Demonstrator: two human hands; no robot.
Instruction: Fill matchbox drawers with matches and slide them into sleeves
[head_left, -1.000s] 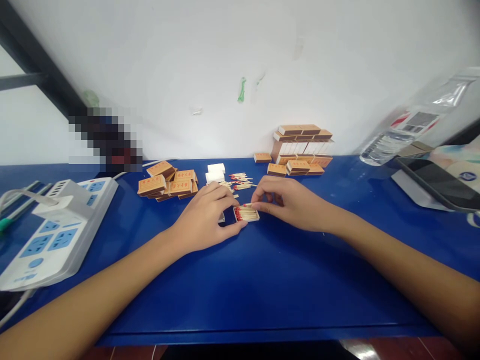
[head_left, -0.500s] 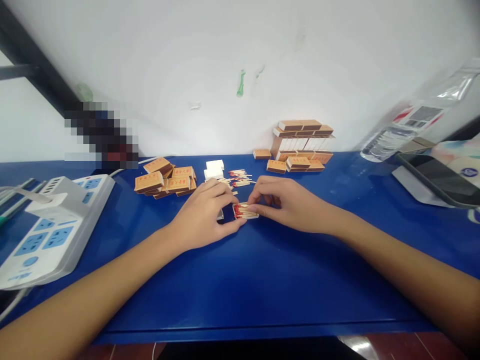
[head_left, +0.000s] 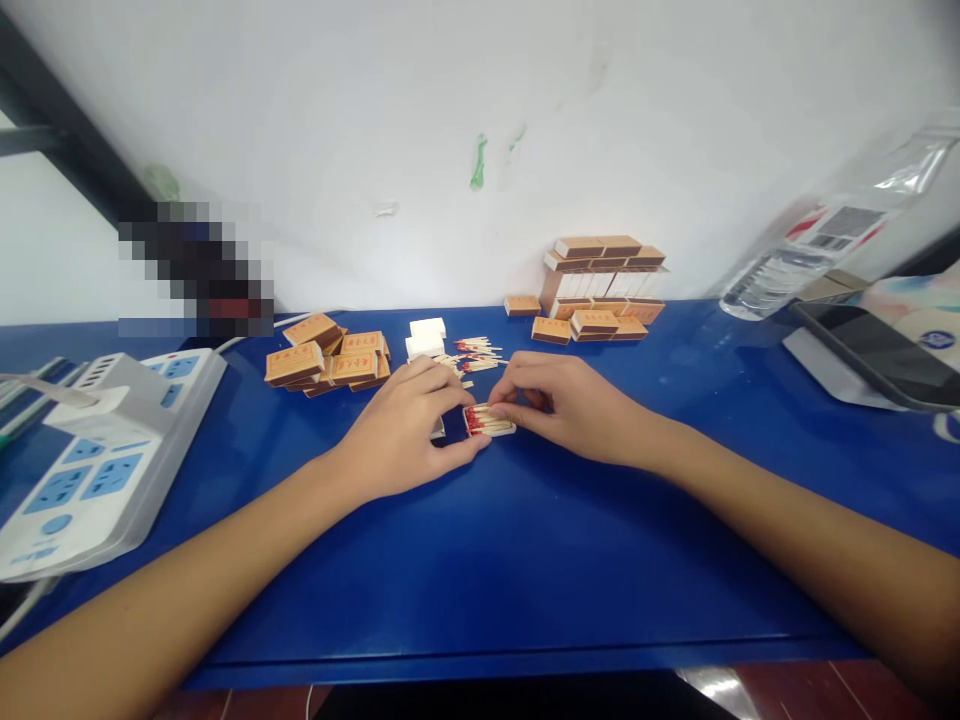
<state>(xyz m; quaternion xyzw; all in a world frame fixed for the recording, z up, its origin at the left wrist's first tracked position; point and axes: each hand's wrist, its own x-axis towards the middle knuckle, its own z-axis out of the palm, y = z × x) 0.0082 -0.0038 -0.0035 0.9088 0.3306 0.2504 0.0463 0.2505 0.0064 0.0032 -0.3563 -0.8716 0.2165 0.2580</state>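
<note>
A small open matchbox tray point(head_left: 502, 431) filled with red-tipped matches point(head_left: 484, 419) lies on the blue table between my hands. My left hand point(head_left: 409, 425) grips its left end, thumb at the near side and index finger at the far side. The thumb and index finger of my right hand point(head_left: 559, 405) are pinched over the matches at the tray's right end; their tips hide exactly what they hold. Loose matches point(head_left: 480, 350) lie just beyond, beside white empty trays point(head_left: 425, 345). Another pale piece, partly hidden, sits under my left hand.
Closed matchboxes point(head_left: 356, 367) are heaped at the left. More matchboxes point(head_left: 594, 322) are stacked against the wall at the right. A power strip point(head_left: 161, 440) lies far left; a plastic bottle point(head_left: 780, 270) and a phone point(head_left: 885, 355) are at the right.
My right fingertips have shifted very slightly left over the matches. The camera view has moved a little; my left hand keeps its hold on the tray.
</note>
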